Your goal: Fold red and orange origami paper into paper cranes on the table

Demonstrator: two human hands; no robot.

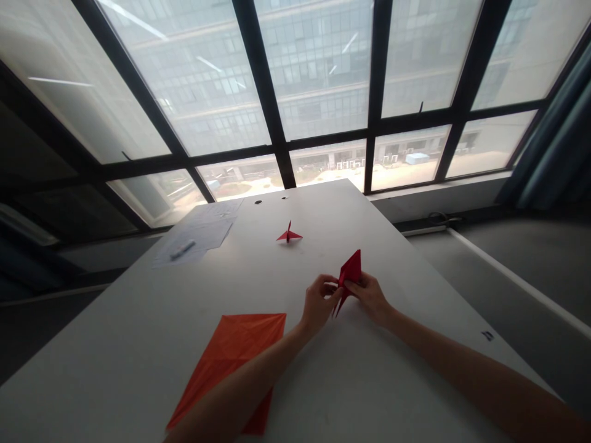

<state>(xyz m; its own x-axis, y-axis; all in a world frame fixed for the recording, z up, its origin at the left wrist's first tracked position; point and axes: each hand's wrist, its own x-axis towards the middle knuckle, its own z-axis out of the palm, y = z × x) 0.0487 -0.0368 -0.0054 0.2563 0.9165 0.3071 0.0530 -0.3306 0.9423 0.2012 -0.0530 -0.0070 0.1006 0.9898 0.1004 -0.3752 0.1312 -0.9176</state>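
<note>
Pinching the folded red paper point(352, 266) over the table's point(332, 394) right side, left hand point(319, 301) and right hand point(370, 299) seem partway through shaping it; farther off, a red figure point(289, 235) looks finished, while orange paper point(231, 347), near left, lies flat.

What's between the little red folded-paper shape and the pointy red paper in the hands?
Just bare white tabletop separates the little shape from the held paper in the head view.

Note loose white paper sheets point(213, 223) at far left of smooth white table point(252, 271), bearing small elongated greyish item point(183, 250). Beyond: black-framed glass windows point(318, 74); far right, dark-blue fabric curtain point(538, 157).
</note>
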